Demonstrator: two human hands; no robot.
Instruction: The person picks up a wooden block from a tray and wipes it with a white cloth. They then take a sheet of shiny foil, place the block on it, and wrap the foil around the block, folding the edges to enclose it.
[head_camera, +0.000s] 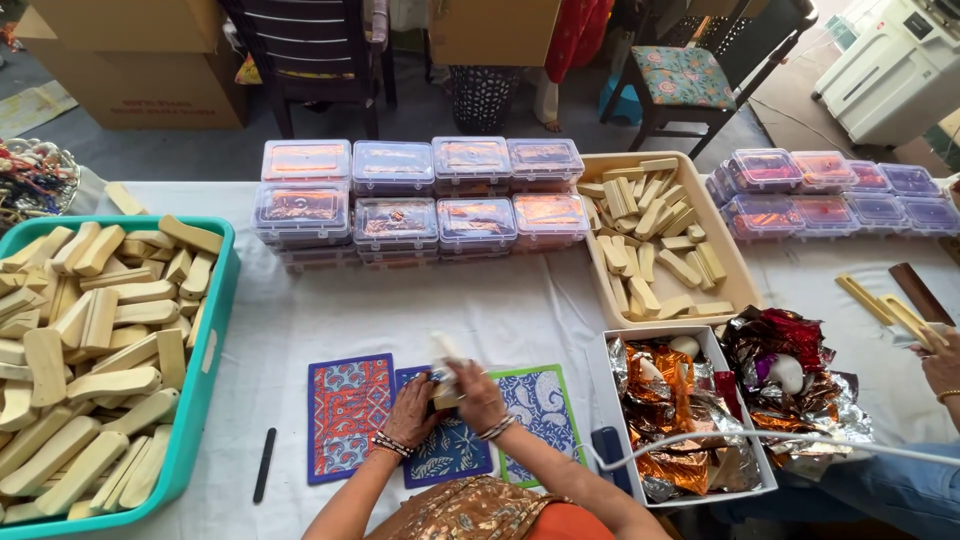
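Wooden piece (446, 392) with white cloth (443, 357) clamped between left hand (412, 412) and right hand (481, 395), above blue mat (447, 448). Teal tub (205, 357) at 9 o'clock; foil box (676, 420) at 3 o'clock.

Both hands meet just above the blue patterned mat (447, 450): the left hand (412, 412) and right hand (479, 396) clasp a small pale wooden piece (444, 372) between them. Left of the mat sits a teal tub (205, 365) of wooden blocks; behind it, stacked clear boxes (415, 200); right of it, a white box (690, 340) of foil wrappers.
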